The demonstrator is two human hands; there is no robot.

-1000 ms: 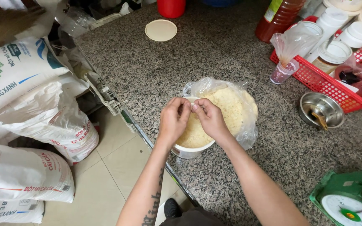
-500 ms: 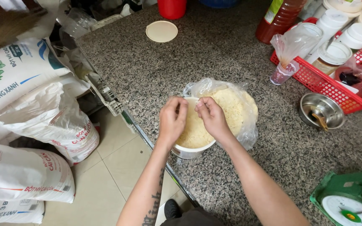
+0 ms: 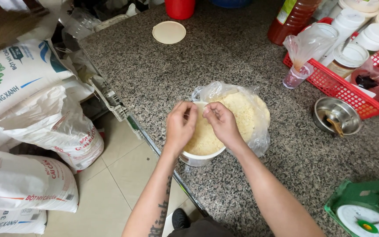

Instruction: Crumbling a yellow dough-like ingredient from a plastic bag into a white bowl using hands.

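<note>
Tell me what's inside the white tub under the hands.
The white tub holds a clear plastic bag of pale yellow shreds. Both hands cover the bag's near edge; the tub's bottom is hidden.

Even, fairly bright overhead light; soft short shadows under both hands. Mild glare on the steel bowl and plastic bag. Wide-angle bending at edges; centre sharp

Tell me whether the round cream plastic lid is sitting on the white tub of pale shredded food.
No, the round cream lid lies alone on the granite counter, well apart from the white tub.
</note>
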